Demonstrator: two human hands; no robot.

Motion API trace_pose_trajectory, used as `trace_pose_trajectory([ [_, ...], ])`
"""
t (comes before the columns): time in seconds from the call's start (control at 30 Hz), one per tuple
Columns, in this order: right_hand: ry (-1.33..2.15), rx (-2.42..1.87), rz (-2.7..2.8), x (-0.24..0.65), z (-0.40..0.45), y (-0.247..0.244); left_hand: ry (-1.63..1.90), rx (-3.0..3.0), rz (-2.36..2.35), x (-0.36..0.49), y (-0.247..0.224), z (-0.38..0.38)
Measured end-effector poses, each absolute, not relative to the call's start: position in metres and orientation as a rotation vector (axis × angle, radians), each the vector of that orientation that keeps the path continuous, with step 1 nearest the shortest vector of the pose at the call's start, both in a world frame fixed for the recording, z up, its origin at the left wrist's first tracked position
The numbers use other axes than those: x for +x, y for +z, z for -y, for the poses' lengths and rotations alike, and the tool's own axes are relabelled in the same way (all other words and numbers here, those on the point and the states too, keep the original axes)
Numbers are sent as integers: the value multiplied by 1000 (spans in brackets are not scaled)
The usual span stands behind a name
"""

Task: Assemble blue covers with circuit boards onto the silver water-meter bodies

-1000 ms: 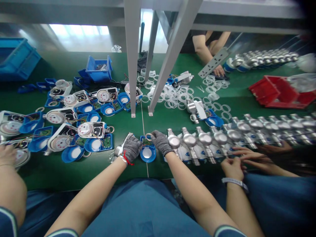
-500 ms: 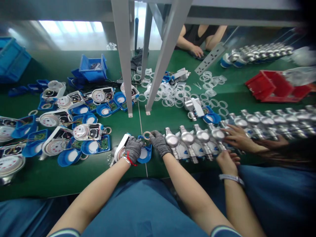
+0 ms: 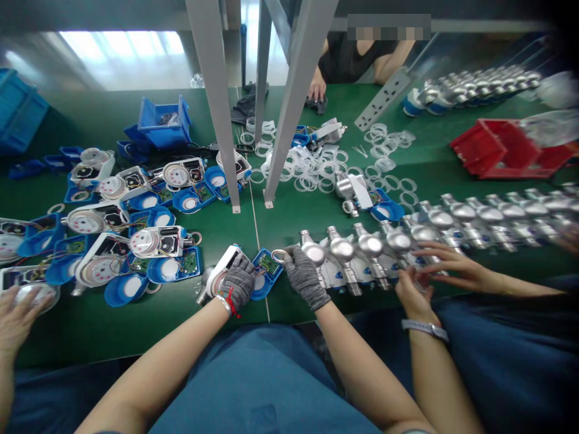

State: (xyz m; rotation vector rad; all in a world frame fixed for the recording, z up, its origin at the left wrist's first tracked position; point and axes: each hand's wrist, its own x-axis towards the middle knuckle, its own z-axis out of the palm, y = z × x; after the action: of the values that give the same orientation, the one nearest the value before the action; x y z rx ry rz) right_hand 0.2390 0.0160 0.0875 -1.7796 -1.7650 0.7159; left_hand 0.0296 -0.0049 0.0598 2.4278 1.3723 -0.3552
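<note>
My left hand (image 3: 239, 280), in a grey knit glove, grips an opened water meter (image 3: 221, 270) with a white housing. Its blue cover (image 3: 265, 293) lies open beside the meter, with a green circuit board (image 3: 268, 261) and a white disc inside. In its fingertips, my right hand (image 3: 308, 278), gloved alike, pinches a thin tan ring (image 3: 279, 255) just off the cover's right corner. Steel meter bodies (image 3: 342, 250) stand in a row close to the right of that hand.
Opened meters (image 3: 156, 240) crowd the left, where a co-worker's hand (image 3: 20, 310) rests on one. Co-worker's hands (image 3: 446, 265) work at the steel row. Clear rings (image 3: 312, 166) lie beyond grey frame legs (image 3: 296, 102). Blue bin (image 3: 165, 126) and red bins (image 3: 502, 150) stand farther back.
My right hand has moved slightly right with the tan ring, away from the circuit board. The blue cover is turned a little. A co-worker's hand has appeared at far left.
</note>
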Motion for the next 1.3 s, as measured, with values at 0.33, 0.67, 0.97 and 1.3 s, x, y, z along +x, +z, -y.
trace_pose_trajectory([
  [0.33, 610, -1633, 1766, 249, -22, 116, -195, 2372, -1316, 27, 71, 3],
  [0.67, 1317, -1494, 1301, 192, -79, 39, 89, 2036, -1969, -25, 79, 5],
  [0.97, 1189, -1567, 1857, 174, -74, 23, 90, 1785, -2123, -20, 64, 5],
  [1.3, 888, -1662, 2076, 150, -38, 40, 224, 1547, -2095, -34, 51, -4],
])
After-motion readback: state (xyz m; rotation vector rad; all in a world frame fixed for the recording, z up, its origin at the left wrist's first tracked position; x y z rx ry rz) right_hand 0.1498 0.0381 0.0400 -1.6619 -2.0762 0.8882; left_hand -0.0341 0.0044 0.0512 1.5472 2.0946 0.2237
